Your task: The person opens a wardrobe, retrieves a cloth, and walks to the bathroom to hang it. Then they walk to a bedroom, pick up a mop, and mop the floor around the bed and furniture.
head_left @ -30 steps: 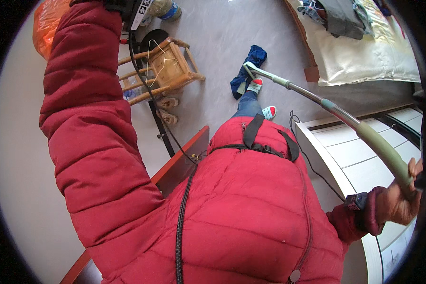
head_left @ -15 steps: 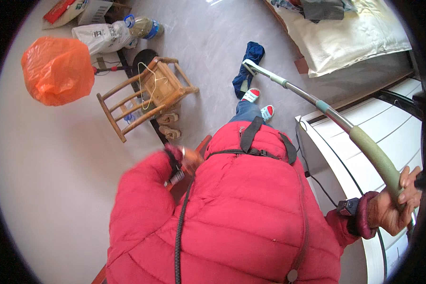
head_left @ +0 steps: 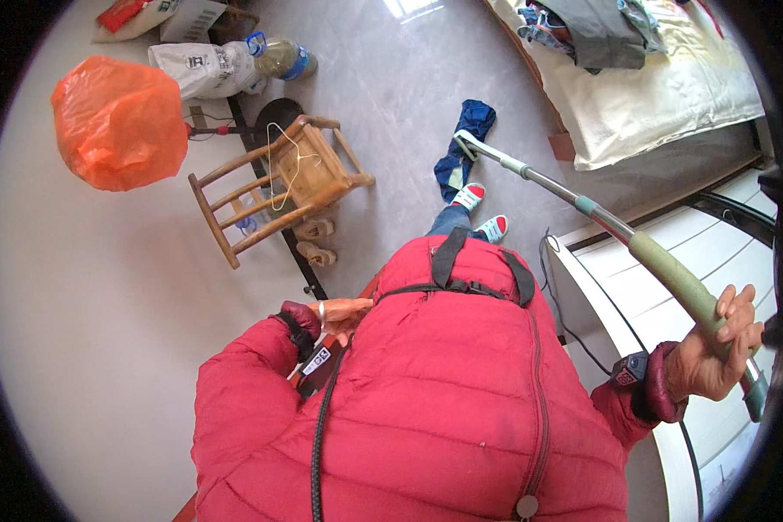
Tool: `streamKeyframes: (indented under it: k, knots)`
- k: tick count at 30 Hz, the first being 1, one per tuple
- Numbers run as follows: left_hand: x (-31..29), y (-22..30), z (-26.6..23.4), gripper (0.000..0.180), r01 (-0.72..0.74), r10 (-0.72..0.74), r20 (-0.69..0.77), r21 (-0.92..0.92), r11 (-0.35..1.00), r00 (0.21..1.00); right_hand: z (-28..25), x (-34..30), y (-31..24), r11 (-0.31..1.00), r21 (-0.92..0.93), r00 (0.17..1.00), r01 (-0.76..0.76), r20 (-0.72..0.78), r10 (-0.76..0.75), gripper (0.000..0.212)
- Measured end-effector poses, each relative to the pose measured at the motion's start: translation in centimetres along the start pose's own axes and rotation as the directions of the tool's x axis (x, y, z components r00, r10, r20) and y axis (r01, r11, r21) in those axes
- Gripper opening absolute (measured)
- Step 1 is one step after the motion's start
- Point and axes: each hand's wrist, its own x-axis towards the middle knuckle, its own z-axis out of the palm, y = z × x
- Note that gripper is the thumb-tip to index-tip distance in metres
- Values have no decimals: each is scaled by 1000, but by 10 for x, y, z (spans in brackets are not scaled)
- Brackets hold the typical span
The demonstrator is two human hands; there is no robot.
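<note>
At the far right my right hand (head_left: pixel 713 352) is closed round the green foam grip of a mop's long pole (head_left: pixel 602 217). The steel pole slants up and left to a pale green fork at its far end. That fork rests at a bunched dark blue cloth (head_left: pixel 459 152) on the floor, just ahead of my feet. My left hand (head_left: pixel 344 315) lies at the left side of my red padded jacket, fingers stretched out and holding nothing visible. Its fingertips are partly hidden against the jacket.
A wooden chair (head_left: pixel 309 174) with a wire hanger (head_left: pixel 277 165) stands to the left, near an orange bag-covered object (head_left: pixel 120 122). Shoes (head_left: pixel 316 252) lie beside the chair. A bed (head_left: pixel 652 104) holds clothes at upper right. A black cable (head_left: pixel 574 335) hangs by a white cabinet (head_left: pixel 613 335).
My left hand, blurred before, now shows clearly with its fingers extended. My right hand and the mop grip have shifted slightly; the lower end of the pole now shows below the hand.
</note>
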Motion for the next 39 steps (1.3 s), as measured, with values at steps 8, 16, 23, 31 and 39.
streamKeyframes:
  k: [8,16,23,31,39]
  knots:
    - [3,24,26,25,-90,88,-237,6,996,967,-5,-10,-1,998,-58,1000,10,-2,-10,14]
    - [2,29,36,10,-99,160,-156,342,934,975,-9,-18,-1,998,-60,1000,-10,-3,10,15]
    - [-6,14,-22,11,-482,190,-688,-260,837,701,-10,-18,-1,997,-74,1000,-14,14,15,15]
    - [-98,79,-65,9,-834,733,-573,147,532,366,-10,-19,-1,1000,-26,999,-9,51,10,16]
    - [-133,113,-40,9,-824,735,-640,278,494,225,-16,-20,0,999,-8,997,-41,72,42,16]
